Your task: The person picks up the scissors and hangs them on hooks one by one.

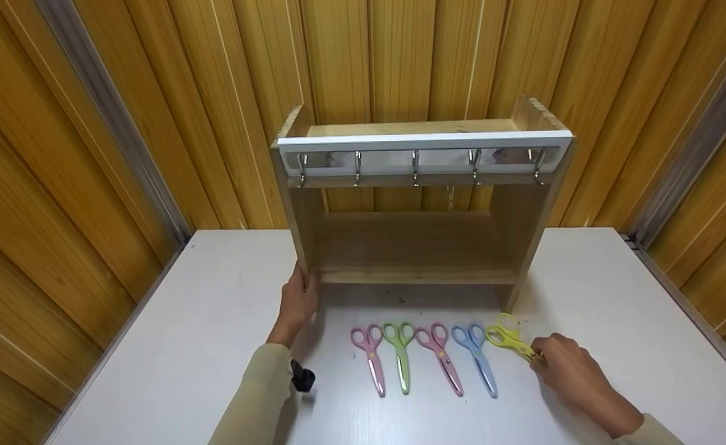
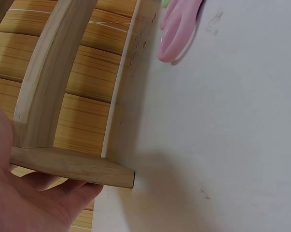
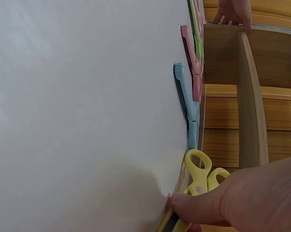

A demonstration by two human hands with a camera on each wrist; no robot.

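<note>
A wooden shelf rack (image 1: 412, 247) stands on the white table, with a row of metal hooks (image 1: 415, 167) along its front rail. My left hand (image 1: 299, 303) grips the lower left side panel (image 2: 73, 166), thumb on one face and fingers behind the other. With my right hand (image 1: 566, 371) I pinch yellow scissors (image 1: 508, 335) by the blade end, handle loops toward the rack's right leg. To their left lie blue scissors (image 1: 477, 355), pink scissors (image 1: 441, 355), green scissors (image 1: 401, 352) and a second pink pair (image 1: 370, 355), loops toward the rack.
The white table (image 1: 171, 346) extends on both sides of the rack. Wood-patterned walls (image 1: 400, 62) enclose the back and sides, with metal strips (image 1: 115, 117) at the corners. A black wrist device (image 1: 303, 376) is on the left sleeve.
</note>
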